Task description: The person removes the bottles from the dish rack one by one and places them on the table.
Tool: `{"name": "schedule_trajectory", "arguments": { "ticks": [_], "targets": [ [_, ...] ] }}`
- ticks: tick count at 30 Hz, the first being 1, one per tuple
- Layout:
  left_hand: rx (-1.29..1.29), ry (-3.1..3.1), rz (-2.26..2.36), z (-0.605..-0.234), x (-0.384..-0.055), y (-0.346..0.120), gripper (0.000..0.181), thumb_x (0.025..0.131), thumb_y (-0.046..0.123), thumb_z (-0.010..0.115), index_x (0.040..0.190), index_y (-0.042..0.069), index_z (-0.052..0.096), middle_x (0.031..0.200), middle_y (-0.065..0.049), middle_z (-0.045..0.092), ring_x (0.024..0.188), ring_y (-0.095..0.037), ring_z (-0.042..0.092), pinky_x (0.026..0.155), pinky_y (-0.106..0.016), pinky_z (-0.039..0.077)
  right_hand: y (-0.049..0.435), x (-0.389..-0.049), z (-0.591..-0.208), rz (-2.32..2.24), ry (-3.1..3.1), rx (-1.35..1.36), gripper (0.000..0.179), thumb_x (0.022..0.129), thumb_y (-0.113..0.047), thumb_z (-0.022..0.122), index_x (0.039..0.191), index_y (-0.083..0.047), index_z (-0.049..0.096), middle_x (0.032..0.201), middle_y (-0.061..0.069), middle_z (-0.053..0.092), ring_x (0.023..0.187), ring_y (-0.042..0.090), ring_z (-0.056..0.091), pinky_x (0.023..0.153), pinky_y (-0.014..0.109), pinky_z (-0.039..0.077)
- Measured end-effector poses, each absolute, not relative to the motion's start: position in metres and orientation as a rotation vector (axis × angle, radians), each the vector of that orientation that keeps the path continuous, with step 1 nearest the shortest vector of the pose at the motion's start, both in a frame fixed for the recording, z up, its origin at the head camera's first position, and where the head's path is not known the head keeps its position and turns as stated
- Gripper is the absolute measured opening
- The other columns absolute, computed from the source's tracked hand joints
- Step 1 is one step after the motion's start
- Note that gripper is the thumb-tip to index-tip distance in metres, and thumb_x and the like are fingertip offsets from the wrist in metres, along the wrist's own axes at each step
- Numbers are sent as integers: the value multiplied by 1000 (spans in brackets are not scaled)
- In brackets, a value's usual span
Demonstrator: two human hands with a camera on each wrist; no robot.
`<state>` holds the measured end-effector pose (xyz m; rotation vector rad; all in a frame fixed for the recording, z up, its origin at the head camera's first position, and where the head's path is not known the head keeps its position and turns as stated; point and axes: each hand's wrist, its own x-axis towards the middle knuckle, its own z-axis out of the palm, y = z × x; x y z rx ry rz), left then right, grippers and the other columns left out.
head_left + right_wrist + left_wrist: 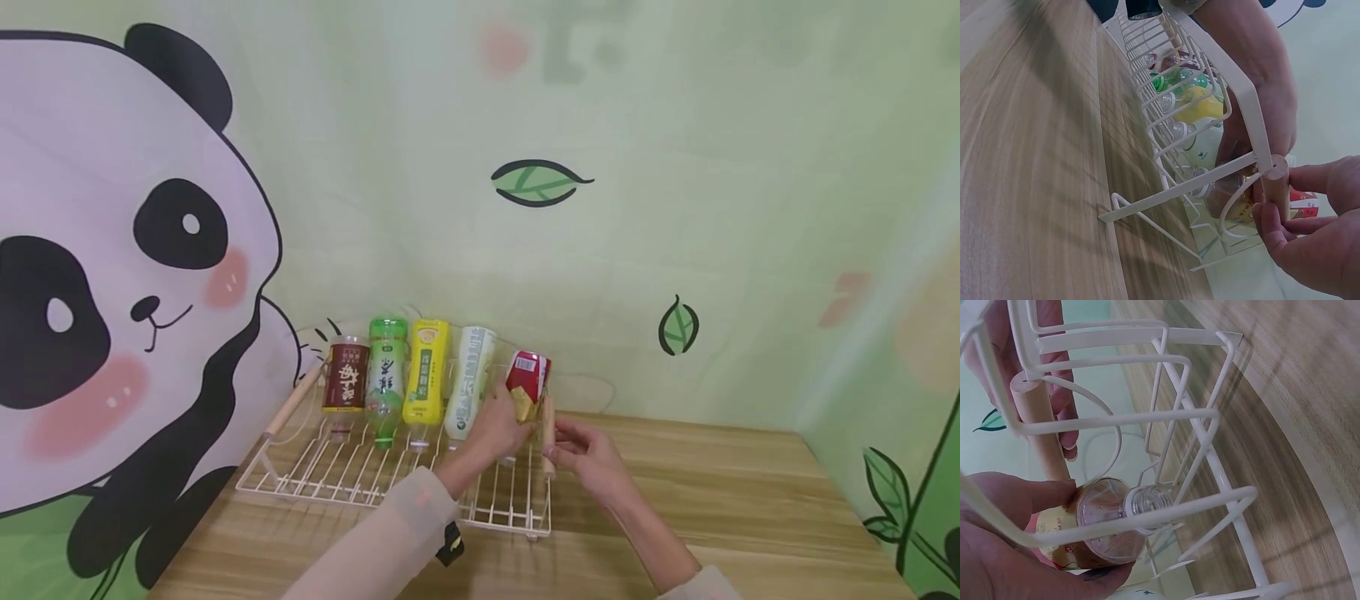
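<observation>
At the right end of a white wire rack (315,499), my left hand (489,429) grips a bottle with a red and gold label (528,377). In the left wrist view, its thumb and fingers lie around the clear bottle's label, and the bottle neck points toward the wires. The fingers of my right hand (592,458) pinch the rack's right wooden handle (549,437). Left of the held bottle, a white bottle (472,367), a yellow bottle (426,371), a green tea bottle (387,362) and a dark red bottle (346,379) lean in a row, caps downward.
The rack stands on a wood-grain table (675,500) against a green curtain (420,167) printed with a panda and leaves. A second wooden handle (294,402) is on the rack's left side. A small black object (451,546) shows under my left forearm.
</observation>
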<state>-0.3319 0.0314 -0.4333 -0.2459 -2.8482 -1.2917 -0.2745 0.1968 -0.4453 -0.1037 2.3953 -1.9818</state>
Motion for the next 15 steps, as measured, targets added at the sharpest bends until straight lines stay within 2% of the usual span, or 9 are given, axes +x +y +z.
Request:
{"name": "schedule_trajectory", "arguments": {
  "ticks": [4, 8, 15],
  "targets": [
    [-240, -2856, -1236, -442, -337, 31, 92, 93, 14, 81, 160, -7, 21, 143, -29, 52, 126, -40, 60, 103, -49, 56, 196, -274, -448, -1976, 2401, -92, 50, 100, -4, 70, 146, 6, 56, 132, 25, 65, 115, 31, 69, 98, 41, 60],
    [-228, -2864, -1214, -443, -338, 31, 85, 93, 16, 81, 155, -9, 27, 131, -25, 57, 113, -34, 63, 95, -46, 59, 196, -273, -449, -1983, 2385, -65, 49, 99, -6, 72, 145, 5, 58, 132, 22, 66, 114, 30, 69, 100, 42, 59],
    [-218, -2888, -1220, -435, -337, 31, 87, 94, 17, 81, 157, -9, 28, 135, -25, 56, 117, -33, 62, 100, -46, 58, 199, -270, -446, -2007, 2327, -98, 55, 98, -7, 72, 147, 8, 53, 138, 28, 61, 115, 32, 68, 105, 49, 55]
  ]
}}
